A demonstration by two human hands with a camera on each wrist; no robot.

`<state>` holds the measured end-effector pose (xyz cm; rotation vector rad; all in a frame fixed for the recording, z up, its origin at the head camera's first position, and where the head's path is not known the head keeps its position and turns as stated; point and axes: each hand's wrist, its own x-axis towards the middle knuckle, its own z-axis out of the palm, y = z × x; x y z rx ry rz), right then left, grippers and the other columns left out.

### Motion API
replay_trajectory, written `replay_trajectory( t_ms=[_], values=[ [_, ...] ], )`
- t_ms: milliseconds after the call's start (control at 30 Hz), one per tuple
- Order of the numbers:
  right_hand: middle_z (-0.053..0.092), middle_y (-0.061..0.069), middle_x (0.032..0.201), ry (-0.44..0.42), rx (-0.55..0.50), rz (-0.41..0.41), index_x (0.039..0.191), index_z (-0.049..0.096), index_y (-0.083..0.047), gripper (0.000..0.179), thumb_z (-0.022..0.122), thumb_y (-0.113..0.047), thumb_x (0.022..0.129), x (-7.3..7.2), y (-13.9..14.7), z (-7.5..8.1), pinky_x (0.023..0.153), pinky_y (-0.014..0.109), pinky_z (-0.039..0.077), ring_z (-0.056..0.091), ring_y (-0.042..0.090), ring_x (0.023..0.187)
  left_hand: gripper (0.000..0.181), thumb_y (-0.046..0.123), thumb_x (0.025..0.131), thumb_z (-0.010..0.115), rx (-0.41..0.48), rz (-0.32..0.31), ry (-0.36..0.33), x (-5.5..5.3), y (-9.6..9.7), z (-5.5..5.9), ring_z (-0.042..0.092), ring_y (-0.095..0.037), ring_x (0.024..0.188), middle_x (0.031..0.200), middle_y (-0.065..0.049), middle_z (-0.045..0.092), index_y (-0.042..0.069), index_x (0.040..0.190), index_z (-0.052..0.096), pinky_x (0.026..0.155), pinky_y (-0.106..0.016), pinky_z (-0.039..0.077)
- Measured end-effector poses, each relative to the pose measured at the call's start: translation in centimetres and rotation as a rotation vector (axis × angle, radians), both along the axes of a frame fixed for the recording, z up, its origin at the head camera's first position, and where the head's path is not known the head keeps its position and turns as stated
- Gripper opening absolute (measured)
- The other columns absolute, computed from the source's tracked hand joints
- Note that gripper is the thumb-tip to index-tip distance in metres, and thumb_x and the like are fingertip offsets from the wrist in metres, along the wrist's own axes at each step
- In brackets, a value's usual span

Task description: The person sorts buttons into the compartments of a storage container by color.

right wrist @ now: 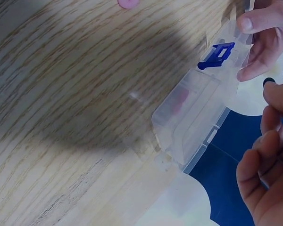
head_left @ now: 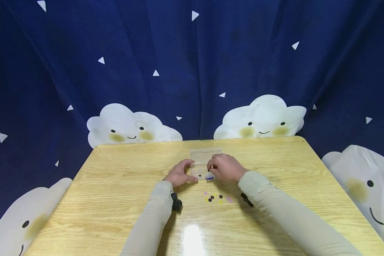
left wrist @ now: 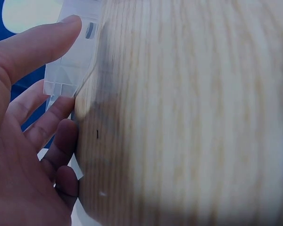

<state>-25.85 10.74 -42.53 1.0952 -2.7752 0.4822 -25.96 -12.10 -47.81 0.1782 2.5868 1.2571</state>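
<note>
A clear plastic compartment box (head_left: 199,170) stands on the table with its lid raised at the back. On its front edge is a blue latch (right wrist: 217,55). My left hand (head_left: 178,173) grips the box's left end, thumb at the front corner and fingers toward the back. Above the right part of the box, my right hand (head_left: 225,168) pinches a small black round piece (right wrist: 269,82) between thumb and fingertip. A pink piece (right wrist: 180,101) shows through the wall of one compartment. Another black piece (head_left: 200,175) lies in the box's front left part.
In front of the box, several small black (head_left: 220,196), yellow (head_left: 220,202) and pink pieces (head_left: 229,199) lie scattered on the wooden table (head_left: 115,199). A dark blue curtain (head_left: 179,42) with white clouds hangs behind the table's far edge.
</note>
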Motion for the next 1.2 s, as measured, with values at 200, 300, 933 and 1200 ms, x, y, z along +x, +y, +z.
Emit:
replay_trajectory(
  t_ms=[200, 300, 933, 1200],
  values=[
    [0.069, -0.003, 0.087, -0.003, 0.010, -0.006, 0.091, 0.078, -0.016, 0.008, 0.071, -0.013, 0.090, -0.2, -0.2, -0.1, 0.071, 0.030, 0.055, 0.065, 0.011, 0.077, 0.075, 0.024, 0.080, 0.084, 0.001, 0.000, -0.003, 0.1, 0.0, 0.1, 0.041, -0.032, 0.141, 0.146, -0.010, 0.051, 0.022, 0.145, 0.048, 0.116, -0.052, 0.033],
    [0.069, -0.003, 0.087, -0.011, 0.012, -0.014, 0.091, 0.078, -0.016, 0.008, 0.070, -0.012, 0.090, -0.2, -0.2, -0.2, 0.071, 0.030, 0.055, 0.065, 0.011, 0.078, 0.075, 0.024, 0.080, 0.084, -0.002, 0.001, -0.004, 0.0, 0.1, 0.1, 0.041, -0.032, 0.141, 0.146, -0.010, 0.051, 0.022, 0.146, 0.048, 0.116, -0.052, 0.033],
    [0.069, -0.001, 0.087, -0.015, 0.016, -0.018, 0.091, 0.078, -0.015, 0.009, 0.070, -0.012, 0.091, -0.4, -0.7, -0.3, 0.071, 0.031, 0.055, 0.064, 0.012, 0.077, 0.075, 0.024, 0.080, 0.084, 0.003, 0.003, 0.003, 0.0, 0.1, 0.1, 0.043, -0.032, 0.140, 0.146, -0.011, 0.051, 0.021, 0.146, 0.048, 0.116, -0.051, 0.034],
    [0.070, 0.000, 0.086, -0.016, 0.007, -0.007, 0.090, 0.078, -0.014, 0.008, 0.071, -0.011, 0.089, -0.3, -1.3, -0.1, 0.070, 0.031, 0.054, 0.063, 0.012, 0.075, 0.074, 0.025, 0.081, 0.083, 0.001, -0.003, 0.006, 0.1, 0.1, 0.2, 0.042, -0.033, 0.141, 0.147, -0.010, 0.050, 0.023, 0.146, 0.048, 0.116, -0.052, 0.033]
  ],
)
